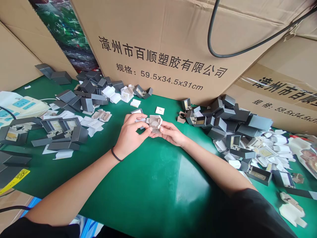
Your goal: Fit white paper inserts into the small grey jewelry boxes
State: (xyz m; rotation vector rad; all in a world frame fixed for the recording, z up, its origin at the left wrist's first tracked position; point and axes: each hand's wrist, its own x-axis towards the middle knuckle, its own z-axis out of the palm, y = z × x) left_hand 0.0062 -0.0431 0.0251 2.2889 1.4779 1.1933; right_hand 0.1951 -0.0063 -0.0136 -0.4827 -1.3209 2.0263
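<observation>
My left hand (130, 133) and my right hand (171, 133) meet over the green table (153, 185), both pinching a small beige box insert (155, 123) between the fingertips. The insert is pale, roughly square, with a round hollow on top. A black band circles my left wrist. Just behind the insert lies an open small grey box (137, 112) and a white card (159, 110).
Heaps of small dark grey boxes lie left (81, 96) and right (232, 122), mixed with white cards and inserts (274, 148). Open grey boxes sit in a row at the left (59, 127). Large cardboard cartons (168, 43) wall the back. A power strip (22, 105) lies far left.
</observation>
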